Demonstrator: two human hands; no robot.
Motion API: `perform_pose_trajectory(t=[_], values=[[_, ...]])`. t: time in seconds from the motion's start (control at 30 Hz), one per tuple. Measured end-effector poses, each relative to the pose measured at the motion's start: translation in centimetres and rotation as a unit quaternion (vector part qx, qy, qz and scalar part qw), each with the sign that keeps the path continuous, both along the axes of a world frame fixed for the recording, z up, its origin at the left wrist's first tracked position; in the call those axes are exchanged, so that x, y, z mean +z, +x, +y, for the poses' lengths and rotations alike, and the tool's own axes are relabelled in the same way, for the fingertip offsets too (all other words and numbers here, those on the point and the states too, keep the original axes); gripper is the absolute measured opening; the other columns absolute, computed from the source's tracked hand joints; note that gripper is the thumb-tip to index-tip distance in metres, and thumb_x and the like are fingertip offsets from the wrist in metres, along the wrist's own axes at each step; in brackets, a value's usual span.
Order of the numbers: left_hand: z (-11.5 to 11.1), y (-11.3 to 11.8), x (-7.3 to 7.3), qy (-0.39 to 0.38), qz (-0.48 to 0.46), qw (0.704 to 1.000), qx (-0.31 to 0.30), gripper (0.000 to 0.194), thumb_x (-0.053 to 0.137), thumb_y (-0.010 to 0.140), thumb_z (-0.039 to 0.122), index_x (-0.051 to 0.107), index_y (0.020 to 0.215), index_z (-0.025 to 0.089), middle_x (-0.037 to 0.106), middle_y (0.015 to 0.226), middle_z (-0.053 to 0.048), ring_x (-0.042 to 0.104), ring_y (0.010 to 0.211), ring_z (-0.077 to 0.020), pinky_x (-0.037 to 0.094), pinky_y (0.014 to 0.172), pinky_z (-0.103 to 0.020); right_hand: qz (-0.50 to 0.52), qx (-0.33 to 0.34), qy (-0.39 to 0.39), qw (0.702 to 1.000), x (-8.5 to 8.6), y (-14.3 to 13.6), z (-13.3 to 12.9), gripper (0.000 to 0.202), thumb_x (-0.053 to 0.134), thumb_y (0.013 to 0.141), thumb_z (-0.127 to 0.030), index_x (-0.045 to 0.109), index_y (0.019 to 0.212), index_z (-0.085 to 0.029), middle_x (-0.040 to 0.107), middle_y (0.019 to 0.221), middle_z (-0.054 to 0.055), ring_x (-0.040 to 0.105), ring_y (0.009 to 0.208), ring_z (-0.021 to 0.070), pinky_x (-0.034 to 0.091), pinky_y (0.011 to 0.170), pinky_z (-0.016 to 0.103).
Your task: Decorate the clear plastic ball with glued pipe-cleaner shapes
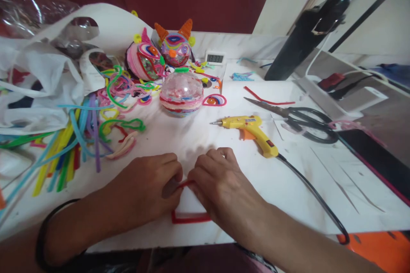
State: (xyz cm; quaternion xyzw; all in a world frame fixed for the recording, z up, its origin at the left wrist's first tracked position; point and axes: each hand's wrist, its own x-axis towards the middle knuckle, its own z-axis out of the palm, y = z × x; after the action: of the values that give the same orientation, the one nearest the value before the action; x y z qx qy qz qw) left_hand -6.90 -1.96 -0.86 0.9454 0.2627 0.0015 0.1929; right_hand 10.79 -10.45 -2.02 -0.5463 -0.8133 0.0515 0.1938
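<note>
A red pipe cleaner [191, 219], bent with corners, lies low between my hands near the table's front edge. The fingers of my left hand [152, 183] are closed on one stretch of it. Close by on the right, my right hand [218, 179] pinches the same red strip, and a short piece shows between the two. Parts of the strip are hidden behind my fingers. Beyond my hands stands a clear ball [182, 91] banded with pink and red pipe cleaners. A yellow hot glue gun [253, 130] lies to the right of it.
Black scissors [301, 119] and a phone [378, 158] lie at the right. Several loose coloured pipe cleaners [67, 153] and a white bag [38, 85] fill the left. Decorated balls [175, 49] and a small clock [215, 57] stand behind. The glue gun's cord [314, 192] crosses the front right.
</note>
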Motion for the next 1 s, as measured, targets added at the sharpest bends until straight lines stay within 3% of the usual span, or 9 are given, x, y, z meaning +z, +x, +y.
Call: perform_pose_trajectory(t=[0.3,1.0], values=[[-0.52,-0.24,-0.75,0.040,-0.024,0.999,0.006,0.009,0.048,0.075,0.015,0.050,0.067,0.020,0.051,0.066,0.001,0.053,0.058,-0.0170,0.033,0.054,-0.029,0.005,0.001,0.005,1.000,-0.23,-0.45,0.50,0.018,0.057,0.090,-0.011,0.061,0.073,-0.016,0.058,0.075,0.003,0.048,0.074,0.0196,0.031,0.078,0.038],[-0.99,-0.22,-1.10,0.065,-0.043,0.996,0.030,0.015,0.045,0.075,0.010,0.055,0.068,0.019,0.056,0.062,0.000,0.054,0.053,-0.0167,0.034,0.050,-0.029,0.009,0.017,0.017,1.000,-0.52,-0.50,0.53,0.019,0.055,0.092,-0.011,0.059,0.075,-0.017,0.057,0.075,0.003,0.046,0.074,0.0191,0.031,0.078,0.038]])
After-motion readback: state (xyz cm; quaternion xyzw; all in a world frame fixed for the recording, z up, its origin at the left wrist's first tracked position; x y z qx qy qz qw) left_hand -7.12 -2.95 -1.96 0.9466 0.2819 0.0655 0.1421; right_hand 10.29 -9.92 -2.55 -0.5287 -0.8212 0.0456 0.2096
